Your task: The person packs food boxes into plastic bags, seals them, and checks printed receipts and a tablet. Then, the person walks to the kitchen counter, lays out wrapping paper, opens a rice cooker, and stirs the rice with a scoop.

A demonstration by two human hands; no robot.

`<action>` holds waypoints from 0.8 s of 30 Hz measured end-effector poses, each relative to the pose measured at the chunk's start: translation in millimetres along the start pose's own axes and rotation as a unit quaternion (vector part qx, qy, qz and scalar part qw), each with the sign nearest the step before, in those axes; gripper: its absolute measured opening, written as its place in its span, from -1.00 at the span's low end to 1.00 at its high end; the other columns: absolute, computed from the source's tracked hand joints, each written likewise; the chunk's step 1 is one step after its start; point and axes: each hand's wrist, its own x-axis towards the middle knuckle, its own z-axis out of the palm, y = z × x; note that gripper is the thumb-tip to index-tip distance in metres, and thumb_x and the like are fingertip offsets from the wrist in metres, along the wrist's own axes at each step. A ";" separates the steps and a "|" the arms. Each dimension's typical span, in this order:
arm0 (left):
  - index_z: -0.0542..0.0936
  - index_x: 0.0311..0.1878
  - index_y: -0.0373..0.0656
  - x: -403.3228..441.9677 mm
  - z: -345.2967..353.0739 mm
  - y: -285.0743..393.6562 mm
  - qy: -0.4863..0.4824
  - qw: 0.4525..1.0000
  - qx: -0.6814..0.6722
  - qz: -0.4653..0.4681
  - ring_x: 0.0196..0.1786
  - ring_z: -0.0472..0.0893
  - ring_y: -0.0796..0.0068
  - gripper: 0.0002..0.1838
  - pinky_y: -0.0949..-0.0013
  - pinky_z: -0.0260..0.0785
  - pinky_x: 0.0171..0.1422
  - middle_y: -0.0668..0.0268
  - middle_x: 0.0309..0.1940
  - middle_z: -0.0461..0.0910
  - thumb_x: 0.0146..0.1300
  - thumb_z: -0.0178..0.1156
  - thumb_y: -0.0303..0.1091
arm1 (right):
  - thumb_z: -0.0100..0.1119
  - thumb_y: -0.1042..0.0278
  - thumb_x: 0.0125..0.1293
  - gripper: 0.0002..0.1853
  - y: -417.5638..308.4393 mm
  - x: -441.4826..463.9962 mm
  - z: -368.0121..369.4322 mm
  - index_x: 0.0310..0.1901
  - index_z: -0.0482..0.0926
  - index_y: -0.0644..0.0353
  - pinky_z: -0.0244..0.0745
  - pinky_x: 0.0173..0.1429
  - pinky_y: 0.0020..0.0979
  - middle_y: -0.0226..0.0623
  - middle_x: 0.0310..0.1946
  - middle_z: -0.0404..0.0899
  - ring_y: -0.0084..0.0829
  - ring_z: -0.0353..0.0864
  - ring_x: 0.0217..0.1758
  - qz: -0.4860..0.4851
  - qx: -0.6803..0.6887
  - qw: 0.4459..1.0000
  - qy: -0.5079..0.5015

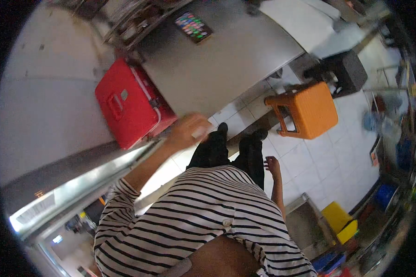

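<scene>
Over the gap between a red box and the floor, my left hand (pixel 189 130) is raised in front of my body. It is smeared by motion, with a small pale patch at its fingers that I cannot make out. The red box (pixel 127 104), with a handle and a metal latch, is just to its left. My right hand (pixel 272 165) hangs low beside my right leg, its fingers a little apart and nothing visible in them. Above both hands lies a grey tabletop (pixel 217 60) bearing a dark panel with small coloured spots (pixel 192 27).
An orange stool (pixel 314 111) stands on the tiled floor at the right, with a black stool (pixel 349 73) behind it. A lit glass-like edge (pixel 83 194) runs along the left. A grey bin (pixel 302 224) and a yellow object (pixel 339 221) are at the lower right.
</scene>
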 end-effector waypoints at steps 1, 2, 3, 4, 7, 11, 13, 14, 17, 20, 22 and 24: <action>0.51 -0.25 -0.19 20.5 21.9 23.3 -0.073 0.993 -0.090 0.011 -0.17 0.47 0.28 -0.81 0.30 0.34 -0.09 0.21 -0.27 0.45 0.03 0.14 -0.39 | -0.02 0.13 0.22 -0.72 20.0 20.4 5.1 -0.19 0.47 0.17 0.44 -0.41 -0.44 -0.24 -0.39 0.56 -0.46 0.54 -0.46 -0.150 -0.104 0.983 0.025; 0.50 -0.25 -0.21 35.1 45.5 43.3 -0.150 0.972 -0.181 0.022 -0.21 0.48 0.27 -0.81 0.32 0.35 -0.14 0.20 -0.31 0.44 0.05 0.13 -0.38 | 0.01 0.20 0.20 -0.75 41.4 42.0 9.6 -0.23 0.48 0.20 0.44 -0.39 -0.42 -0.22 -0.42 0.56 -0.44 0.54 -0.45 -0.288 -0.210 0.930 0.083; 0.49 -0.25 -0.23 36.7 75.4 55.5 -0.200 0.956 -0.213 0.004 -0.24 0.48 0.24 -0.81 0.31 0.35 -0.15 0.19 -0.33 0.45 0.07 0.11 -0.37 | 0.00 0.22 0.20 -0.75 31.6 42.7 18.1 -0.23 0.48 0.23 0.44 -0.38 -0.43 -0.22 -0.42 0.55 -0.42 0.54 -0.45 -0.280 -0.104 0.948 0.110; 0.48 -0.26 -0.25 33.9 110.5 64.6 -0.252 0.937 -0.242 -0.014 -0.27 0.48 0.21 -0.81 0.30 0.34 -0.16 0.19 -0.35 0.45 0.10 0.10 -0.36 | -0.01 0.25 0.21 -0.75 18.1 43.4 30.2 -0.22 0.48 0.25 0.43 -0.37 -0.43 -0.22 -0.42 0.54 -0.39 0.54 -0.45 -0.272 0.002 0.952 0.138; 0.47 -0.27 -0.26 29.6 185.7 69.6 -0.352 0.911 -0.208 -0.059 -0.27 0.49 0.18 -0.81 0.28 0.34 -0.16 0.19 -0.38 0.46 0.14 0.06 -0.33 | -0.05 0.15 0.26 -0.69 -6.7 58.2 43.0 -0.17 0.45 0.24 0.44 -0.39 -0.47 -0.25 -0.40 0.55 -0.46 0.55 -0.44 -0.174 0.067 0.980 0.074; 0.48 -0.27 -0.24 46.1 291.1 20.6 -0.408 0.889 -0.171 -0.120 -0.21 0.48 0.14 -0.83 0.23 0.33 -0.14 0.15 -0.38 0.46 0.12 0.06 -0.35 | -0.04 0.00 0.24 -0.58 -2.0 77.2 51.8 -0.14 0.42 0.26 0.47 -0.33 -0.48 -0.22 -0.39 0.53 -0.44 0.57 -0.36 -0.084 0.354 0.930 -0.043; 0.48 -0.26 -0.22 55.5 344.9 -28.8 -0.401 0.901 -0.092 -0.138 -0.19 0.47 0.12 -0.83 0.21 0.32 -0.12 0.11 -0.36 0.46 0.09 0.07 -0.37 | -0.04 0.00 0.24 -0.57 2.8 80.3 49.1 -0.14 0.42 0.26 0.48 -0.31 -0.46 -0.24 -0.40 0.52 -0.45 0.56 -0.38 -0.040 0.441 0.896 -0.042; 0.48 -0.25 -0.21 69.7 369.5 -58.1 -0.389 0.910 -0.011 -0.145 -0.18 0.46 0.11 -0.83 0.20 0.31 -0.11 0.09 -0.34 0.46 0.07 0.07 -0.38 | -0.04 0.00 0.24 -0.57 7.7 88.3 52.5 -0.14 0.41 0.27 0.48 -0.30 -0.46 -0.24 -0.41 0.52 -0.45 0.55 -0.39 -0.019 0.481 0.875 -0.046; 0.43 -0.14 -0.28 119.2 419.5 -166.5 -0.200 0.969 0.141 -0.043 -0.06 0.38 0.00 -0.69 0.08 0.21 0.03 -0.03 -0.14 0.40 0.10 0.03 -0.28 | -0.06 0.04 0.26 -0.61 54.8 113.0 73.9 -0.16 0.41 0.27 0.48 -0.29 -0.45 -0.26 -0.41 0.51 -0.46 0.53 -0.39 0.030 0.506 0.862 -0.004; 0.29 0.07 -0.33 199.1 407.9 -219.2 -0.159 0.935 0.270 -0.165 0.08 0.27 -0.14 -0.49 -0.05 0.11 0.13 -0.18 0.03 0.26 0.15 0.01 -0.15 | -0.09 0.03 0.27 -0.62 103.6 117.6 95.4 -0.15 0.41 0.24 0.48 -0.30 -0.44 -0.28 -0.43 0.49 -0.46 0.52 -0.37 0.097 0.514 0.852 0.007; 0.24 0.16 -0.22 217.6 405.0 -248.2 -0.063 0.886 0.445 -0.114 0.13 0.23 -0.13 -0.40 -0.13 0.07 0.13 -0.19 0.06 0.22 0.12 0.06 -0.07 | -0.10 0.03 0.28 -0.65 102.3 130.6 103.1 -0.15 0.41 0.17 0.45 -0.36 -0.48 -0.34 -0.45 0.47 -0.50 0.52 -0.44 0.085 0.436 0.895 -0.047; 0.27 0.15 -0.12 235.5 393.6 -254.3 -0.028 0.875 0.460 -0.151 0.12 0.23 -0.12 -0.42 -0.17 0.07 0.11 -0.18 0.04 0.24 0.10 0.09 -0.07 | -0.13 0.01 0.29 -0.63 104.0 137.3 117.2 -0.16 0.41 0.18 0.43 -0.39 -0.51 -0.33 -0.45 0.48 -0.51 0.51 -0.47 0.100 0.463 0.876 -0.090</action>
